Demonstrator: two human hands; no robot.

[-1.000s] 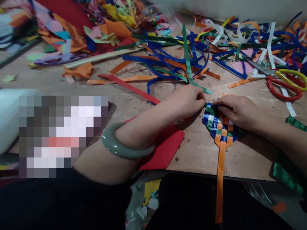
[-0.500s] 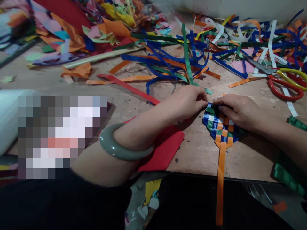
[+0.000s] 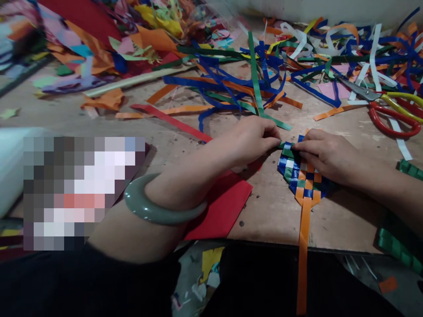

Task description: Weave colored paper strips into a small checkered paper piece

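A small woven piece (image 3: pixel 291 171) of blue, green, orange and white ribbon strips lies on the table. One orange strip (image 3: pixel 304 246) hangs from its near point over the table edge. My left hand (image 3: pixel 253 141), with a green bangle (image 3: pixel 161 213) on the wrist, is closed in a pinch at the piece's upper left corner. Its fingertips hold the end of a green strip (image 3: pixel 282 144). My right hand (image 3: pixel 330 152) is closed on the top of the woven piece, fingertips pressing it down and hiding its upper right part.
Red-and-yellow-handled scissors (image 3: pixel 393 119) lie at the right. Loose strips (image 3: pixel 228 88) and coloured scraps (image 3: pixel 99 48) cover the back. Red material (image 3: pixel 228 207) lies under my left forearm; a green braided piece (image 3: pixel 399 251) sits at the right edge. A pixelated patch hides something at left.
My left hand has drawn slightly left from the woven piece, and a short green strip now shows between its fingertips and the corner. My right hand stays on the piece.
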